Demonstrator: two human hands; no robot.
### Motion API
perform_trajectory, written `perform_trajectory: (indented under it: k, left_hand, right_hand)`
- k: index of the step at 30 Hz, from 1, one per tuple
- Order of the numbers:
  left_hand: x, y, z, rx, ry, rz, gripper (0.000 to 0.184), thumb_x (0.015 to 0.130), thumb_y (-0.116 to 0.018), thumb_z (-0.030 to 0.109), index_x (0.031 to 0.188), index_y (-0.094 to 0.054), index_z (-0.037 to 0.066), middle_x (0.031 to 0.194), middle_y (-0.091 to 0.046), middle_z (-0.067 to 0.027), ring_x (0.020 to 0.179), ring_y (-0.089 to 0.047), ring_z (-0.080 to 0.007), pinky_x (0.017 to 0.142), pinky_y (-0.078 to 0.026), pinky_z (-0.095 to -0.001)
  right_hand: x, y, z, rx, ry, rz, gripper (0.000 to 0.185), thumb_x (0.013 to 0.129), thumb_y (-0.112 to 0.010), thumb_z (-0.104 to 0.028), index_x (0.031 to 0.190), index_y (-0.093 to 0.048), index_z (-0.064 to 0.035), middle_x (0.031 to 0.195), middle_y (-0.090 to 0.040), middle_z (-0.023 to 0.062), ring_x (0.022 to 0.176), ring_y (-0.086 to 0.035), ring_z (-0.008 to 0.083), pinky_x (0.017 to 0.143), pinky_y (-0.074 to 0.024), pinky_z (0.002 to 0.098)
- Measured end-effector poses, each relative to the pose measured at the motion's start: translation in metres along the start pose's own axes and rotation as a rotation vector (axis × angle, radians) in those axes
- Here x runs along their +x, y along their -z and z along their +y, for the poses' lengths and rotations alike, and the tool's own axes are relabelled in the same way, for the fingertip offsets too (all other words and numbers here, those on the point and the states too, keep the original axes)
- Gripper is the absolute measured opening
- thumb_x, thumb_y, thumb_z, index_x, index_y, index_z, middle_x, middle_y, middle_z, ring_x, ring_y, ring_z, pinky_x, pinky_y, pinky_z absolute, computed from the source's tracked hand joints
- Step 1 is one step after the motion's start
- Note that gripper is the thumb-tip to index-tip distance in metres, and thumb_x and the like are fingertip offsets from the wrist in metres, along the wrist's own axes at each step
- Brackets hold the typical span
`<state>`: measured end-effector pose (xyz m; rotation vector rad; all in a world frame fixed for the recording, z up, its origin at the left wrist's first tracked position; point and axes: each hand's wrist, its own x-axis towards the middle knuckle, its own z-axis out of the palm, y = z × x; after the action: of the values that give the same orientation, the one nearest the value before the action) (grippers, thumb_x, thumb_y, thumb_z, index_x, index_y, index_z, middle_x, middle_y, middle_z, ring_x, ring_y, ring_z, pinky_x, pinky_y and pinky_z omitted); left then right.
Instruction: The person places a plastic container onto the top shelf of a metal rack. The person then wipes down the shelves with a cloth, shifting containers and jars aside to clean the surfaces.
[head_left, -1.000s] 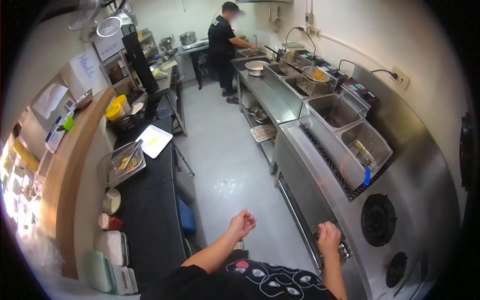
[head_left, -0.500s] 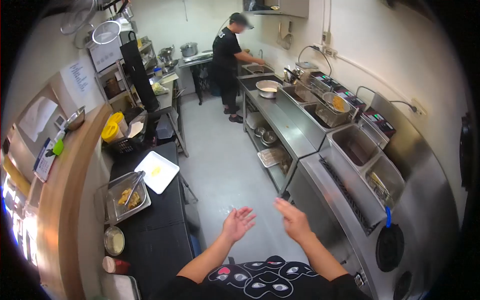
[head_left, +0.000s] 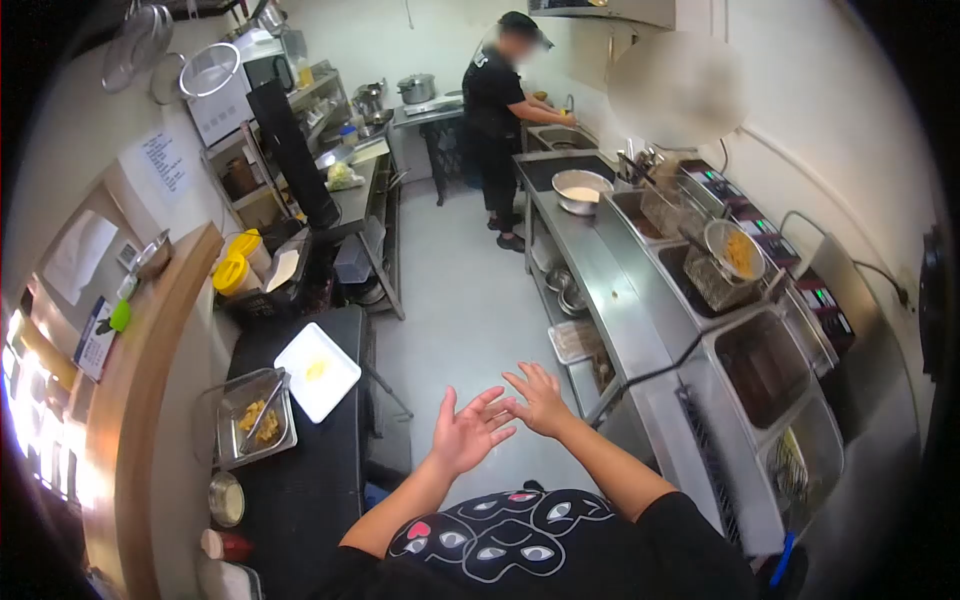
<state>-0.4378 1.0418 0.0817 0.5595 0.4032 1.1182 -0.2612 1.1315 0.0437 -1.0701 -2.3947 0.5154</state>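
Note:
My left hand (head_left: 468, 432) is raised in front of my body, palm up and fingers spread, with nothing in it. Close beside it, my right hand (head_left: 540, 402) is turned palm down, its fingers apart and bare too. The fingertips overlap in view; whether they touch I cannot tell. Both hands hover over the grey floor (head_left: 430, 270). Left of them, a white tray (head_left: 340, 385) with a small yellow patch of food lies on a black table (head_left: 300, 500). Nearby, a metal pan (head_left: 284, 440) holds browned food pieces (head_left: 262, 425) and tongs (head_left: 262, 410).
Along the right side run a steel counter (head_left: 640, 290), fryers and a strainer of fried food (head_left: 738, 252). A co-worker (head_left: 495, 110) stands at the back sink (head_left: 562, 137), hands over it. A wooden ledge (head_left: 150, 340) borders the left.
My hands have come together from apart, the right turning palm down. The view has shifted. The co-worker now has both hands visible at the sink.

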Motion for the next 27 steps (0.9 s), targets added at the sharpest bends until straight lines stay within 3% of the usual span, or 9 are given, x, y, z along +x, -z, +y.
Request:
perform_trajectory:
  k: [4,5,6,7,8,14,18,21,27]
  left_hand:
    - [0.051,-0.01,0.032,0.089,-0.123,-0.169,0.081,0.081,-0.049,0.066,0.143,-0.023,0.022,0.142,-0.031,-0.015,0.128,-0.035,-0.0359,0.097,-0.037,-0.0571]
    - [0.061,-0.002,0.039,0.08,-0.158,-0.239,0.084,0.08,-0.054,0.064,0.144,-0.019,0.024,0.142,-0.031,-0.0143,0.128,-0.035,-0.0354,0.095,-0.039,-0.0571]
    - [0.078,0.05,0.036,-0.094,-0.171,-0.014,0.091,0.075,-0.062,0.06,0.145,-0.012,0.032,0.143,-0.025,-0.0163,0.129,-0.032,-0.0406,0.089,-0.044,-0.059]
    - [0.078,0.069,0.032,-0.131,-0.182,0.055,0.09,0.075,-0.062,0.061,0.144,-0.013,0.032,0.143,-0.024,-0.0169,0.129,-0.032,-0.0409,0.088,-0.046,-0.0582]
    - [0.084,0.083,0.034,-0.153,-0.196,0.102,0.089,0.075,-0.062,0.061,0.144,-0.014,0.032,0.143,-0.024,-0.0175,0.129,-0.032,-0.0413,0.087,-0.047,-0.0575]
    - [0.13,0.104,0.046,-0.122,-0.145,0.159,0.079,0.075,-0.061,0.061,0.141,-0.026,0.035,0.141,-0.028,-0.0198,0.128,-0.034,-0.042,0.083,-0.053,-0.0532]
    - [0.165,0.125,0.065,-0.122,-0.106,0.158,0.077,0.076,-0.061,0.06,0.14,-0.028,0.034,0.142,-0.027,-0.0196,0.128,-0.034,-0.0419,0.083,-0.053,-0.0532]
    - [0.194,0.147,0.082,-0.15,-0.082,0.136,0.085,0.075,-0.064,0.058,0.142,-0.019,0.034,0.142,-0.023,-0.0195,0.126,-0.035,-0.0428,0.078,-0.055,-0.0521]
    - [0.271,0.213,0.133,-0.241,0.0,0.074,0.078,0.077,-0.062,0.058,0.141,-0.025,0.032,0.141,-0.026,-0.019,0.126,-0.036,-0.042,0.082,-0.052,-0.0541]
  right_hand:
    - [0.038,0.028,0.044,0.008,0.09,0.266,0.066,0.081,-0.062,-0.041,0.137,-0.038,-0.0168,0.143,-0.024,0.0261,0.13,-0.028,0.0438,0.104,-0.022,0.0566]
    - [0.051,0.02,0.067,0.095,-0.021,0.321,0.068,0.081,-0.064,-0.038,0.138,-0.035,-0.0153,0.143,-0.021,0.028,0.13,-0.027,0.045,0.105,-0.0226,0.0542]
    - [0.057,0.0,0.097,0.188,-0.143,0.356,0.071,0.08,-0.066,-0.035,0.139,-0.033,-0.0138,0.143,-0.019,0.0299,0.13,-0.026,0.0461,0.106,-0.0231,0.0519]
    - [0.06,-0.014,0.122,0.275,-0.264,0.393,0.074,0.08,-0.068,-0.032,0.14,-0.03,-0.0123,0.142,-0.017,0.0317,0.13,-0.025,0.0472,0.107,-0.0237,0.0495]
    - [0.067,-0.015,0.139,0.362,-0.384,0.332,0.083,0.078,-0.071,-0.025,0.143,-0.022,-0.0097,0.143,-0.011,0.0349,0.13,-0.025,0.0471,0.103,-0.0337,0.0432]
    - [0.085,0.011,0.15,0.511,-0.366,0.332,0.093,0.072,-0.077,-0.027,0.145,-0.02,-0.0151,0.146,-0.003,0.0335,0.129,-0.033,0.0427,0.088,-0.0492,0.0376]
    - [0.118,0.02,0.162,0.507,-0.398,0.319,0.094,0.071,-0.078,-0.027,0.145,-0.021,-0.0173,0.146,0.0,0.0327,0.129,-0.034,0.0408,0.09,-0.0479,0.0395]
    - [0.139,0.022,0.177,0.484,-0.42,0.34,0.094,0.07,-0.079,-0.027,0.145,-0.022,-0.0176,0.146,0.0,0.032,0.13,-0.033,0.0395,0.092,-0.0468,0.0394]
    - [0.19,0.019,0.213,0.409,-0.543,0.441,0.096,0.068,-0.08,-0.028,0.144,-0.022,-0.0168,0.146,-0.002,0.0329,0.133,-0.027,0.0419,0.095,-0.044,0.0409]
